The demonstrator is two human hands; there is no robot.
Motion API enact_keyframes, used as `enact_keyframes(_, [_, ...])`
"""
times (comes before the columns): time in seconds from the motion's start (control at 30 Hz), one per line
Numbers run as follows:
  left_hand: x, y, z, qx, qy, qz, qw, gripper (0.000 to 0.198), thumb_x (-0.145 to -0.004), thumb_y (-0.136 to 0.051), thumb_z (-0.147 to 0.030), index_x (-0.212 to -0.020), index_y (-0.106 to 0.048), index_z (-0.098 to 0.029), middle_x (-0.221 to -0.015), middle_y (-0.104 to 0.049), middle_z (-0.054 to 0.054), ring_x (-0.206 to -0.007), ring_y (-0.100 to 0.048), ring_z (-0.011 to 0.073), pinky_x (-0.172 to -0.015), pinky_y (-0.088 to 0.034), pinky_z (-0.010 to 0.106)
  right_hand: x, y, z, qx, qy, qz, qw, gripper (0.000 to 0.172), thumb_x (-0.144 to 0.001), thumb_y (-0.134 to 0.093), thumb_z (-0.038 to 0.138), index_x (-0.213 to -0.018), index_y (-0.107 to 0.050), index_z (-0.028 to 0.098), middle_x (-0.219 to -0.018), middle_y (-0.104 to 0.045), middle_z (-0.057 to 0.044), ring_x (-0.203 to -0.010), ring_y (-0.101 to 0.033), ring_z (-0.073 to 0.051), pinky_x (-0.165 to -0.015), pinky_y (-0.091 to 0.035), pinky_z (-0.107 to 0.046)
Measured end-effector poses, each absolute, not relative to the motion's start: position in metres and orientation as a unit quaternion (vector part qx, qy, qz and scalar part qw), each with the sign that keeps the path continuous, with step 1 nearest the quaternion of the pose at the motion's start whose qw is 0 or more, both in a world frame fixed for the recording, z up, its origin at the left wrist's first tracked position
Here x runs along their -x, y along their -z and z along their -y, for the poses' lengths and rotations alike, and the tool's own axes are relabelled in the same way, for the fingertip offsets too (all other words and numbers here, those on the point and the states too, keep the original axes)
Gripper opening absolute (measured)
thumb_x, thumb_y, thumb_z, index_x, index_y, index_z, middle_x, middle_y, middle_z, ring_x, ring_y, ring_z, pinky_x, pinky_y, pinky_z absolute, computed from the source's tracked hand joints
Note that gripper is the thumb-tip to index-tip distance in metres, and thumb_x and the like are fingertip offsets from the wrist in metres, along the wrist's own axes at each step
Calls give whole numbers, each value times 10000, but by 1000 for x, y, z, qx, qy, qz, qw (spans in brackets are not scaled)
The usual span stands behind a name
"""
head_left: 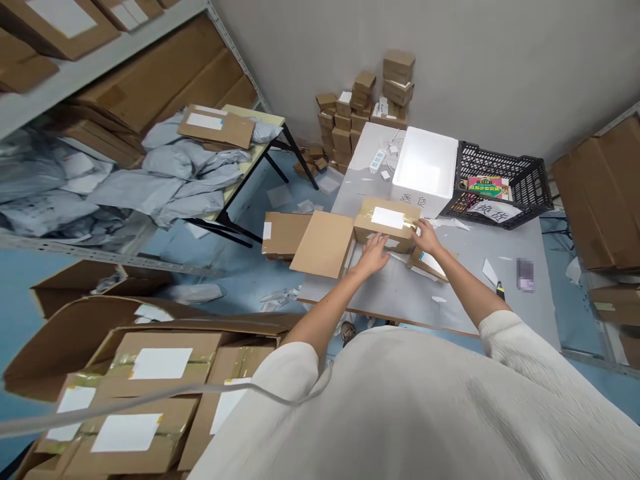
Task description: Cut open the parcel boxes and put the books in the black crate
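Note:
A taped cardboard box point(367, 208) with a white label on top lies on the grey table point(400, 293). My left hand point(373, 255) touches its near side, fingers spread. At the box's right end rests my right hand point(426, 237), its fingers bent against the edge and apart. Left of the box stands an open cardboard flap or carton point(323, 245). A smaller labelled box point(434, 265) lies below my right hand, partly hidden by my forearm.
Behind the box stand a white foam bin point(427, 160) and a black crate point(530, 180). A knife point(500, 291) lies at the right. Large cartons of boxes point(145, 347) fill the lower left; grey parcels point(140, 193) cover the shelf and side table.

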State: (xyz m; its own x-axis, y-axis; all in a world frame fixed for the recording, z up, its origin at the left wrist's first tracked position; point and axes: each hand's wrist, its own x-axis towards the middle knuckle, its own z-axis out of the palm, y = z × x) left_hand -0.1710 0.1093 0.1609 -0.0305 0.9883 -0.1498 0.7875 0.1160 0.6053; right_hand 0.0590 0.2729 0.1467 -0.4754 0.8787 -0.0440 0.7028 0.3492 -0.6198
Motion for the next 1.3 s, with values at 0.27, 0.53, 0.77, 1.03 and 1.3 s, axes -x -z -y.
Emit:
enact_keyframes(0.27, [148, -155, -129, -613, -146, -723, 284, 712, -1050, -636, -320, -1739, -487, -216, -1851, -417, 187, -1710, -409, 396, -1381, -381, 567, -49, -137, -325, 520, -310, 790, 96, 888, -916, -670, 360, -1751, -447, 158, -1895, -294, -203, -1711, -332, -488, -1376, -349, -716])
enact_keyframes(0.53, [138, -144, -123, -602, -176, -720, 299, 736, -1043, -604, -287, -1755, -459, -174, -1858, -405, 192, -1745, -361, 379, -1412, -361, 584, -47, -117, -330, 479, -341, 800, 117, 933, -909, -656, 385, -1786, -392, 206, -1843, -382, -177, -1679, -368, -473, -1379, -330, -729])
enact_keyframes(0.77, [140, -141, -113, -604, -175, -713, 310, 775, -1009, -654, -293, -1747, -460, -161, -1881, -350, 204, -1787, -274, 371, -1430, -348, 571, -54, -124, -324, 471, -315, 815, 118, 839, -873, -725, 410, -1664, -542, 196, -1647, -504, -211, -1532, -520, -481, -1348, -416, -671])
enact_keyframes(1.03, [155, -141, -118, -594, -223, -720, 280, 740, -957, -680, -281, -1677, -541, -173, -1859, -367, 187, -1784, -268, 349, -1445, -330, 545, -67, -124, -292, 504, -343, 781, 135, 635, -850, -654, 348, -1463, -701, 192, -1391, -642, -162, -1282, -698, -382, -1223, -579, -541])
enact_keyframes(1.3, [180, -143, -114, -604, -214, -710, 292, 768, -941, -709, -343, -1678, -543, -200, -1840, -404, 150, -1769, -293, 344, -1443, -341, 517, -59, -138, -199, 532, -315, 777, 120, 648, -990, -547, 353, -1601, -607, 146, -1436, -732, -208, -1324, -689, -422, -1175, -587, -594])
